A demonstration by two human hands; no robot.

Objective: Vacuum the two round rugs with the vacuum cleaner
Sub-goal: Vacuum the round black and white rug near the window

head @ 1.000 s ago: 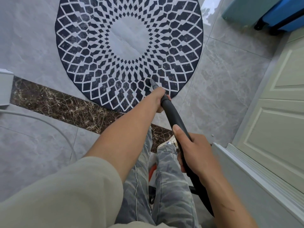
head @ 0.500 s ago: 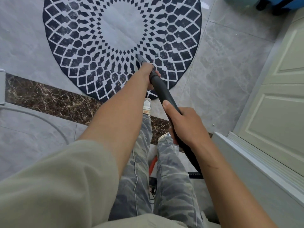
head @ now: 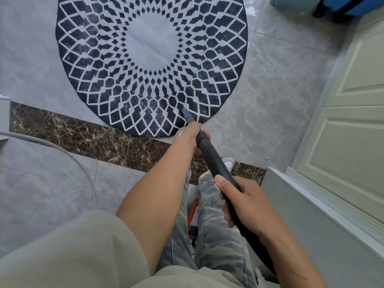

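Observation:
A round rug [head: 99,65] with a dark-blue and white diamond pattern and a pale centre lies on the grey tiled floor ahead of me. A black vacuum wand [head: 214,161] slants from lower right toward the rug. Its narrow grey nozzle tip [head: 185,113] rests on the rug's near edge. My left hand [head: 192,134] grips the wand far down near the nozzle. Higher up the wand, my right hand [head: 247,204] holds it, thumb lying along the tube. Only one rug is in view.
A dark brown marble strip [head: 72,132] crosses the floor just before the rug. A grey cable [head: 68,152] curves at left. A pale panelled door [head: 357,121] and white frame [head: 307,194] stand at right. Blue luggage [head: 353,5] sits at top right. My legs and shoes are below.
The nozzle was pushed further in toward the rug's middle half a second ago; it has since been pulled back to the near edge. Both hands kept their grip.

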